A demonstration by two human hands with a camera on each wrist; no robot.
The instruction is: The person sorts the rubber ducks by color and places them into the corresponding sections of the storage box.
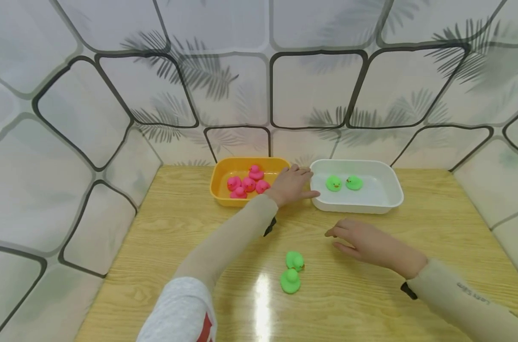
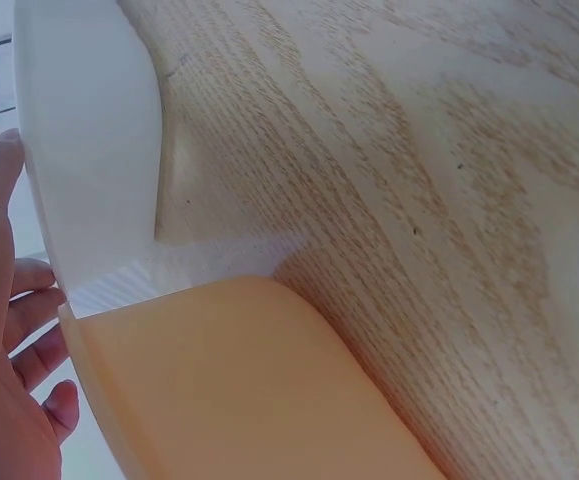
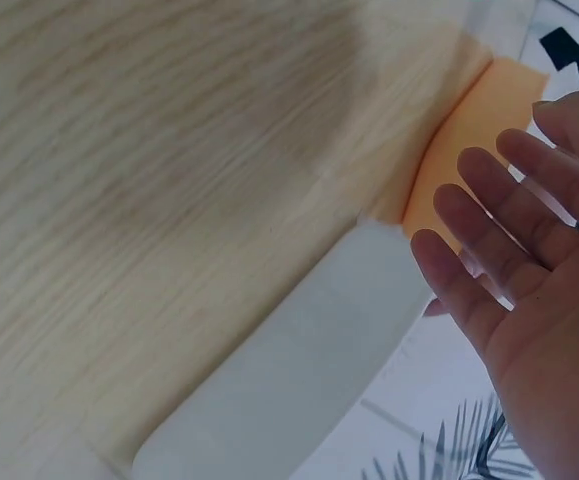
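Observation:
My left hand (image 1: 292, 185) reaches over the right end of the orange tray (image 1: 215, 187), fingers out toward the white tray (image 1: 356, 207) beside it. Its thumb lies at the white tray's near left rim; the left wrist view shows no object in the hand. Several pink rubber ducks (image 1: 248, 184) sit in the orange tray. Inside the white one are two green rubber ducks (image 1: 333, 183). My right hand (image 1: 363, 241) hovers in front of the white tray, fingers loosely bent and holding nothing. Two more green ducks (image 1: 291, 281) stand close together on the table, left of that hand.
The wooden table (image 1: 156, 256) runs back to a wall (image 1: 319, 90) with a stone-block and leaf pattern. More patterned wall rises at the left and right. A bright light reflection lies on the wood near the front.

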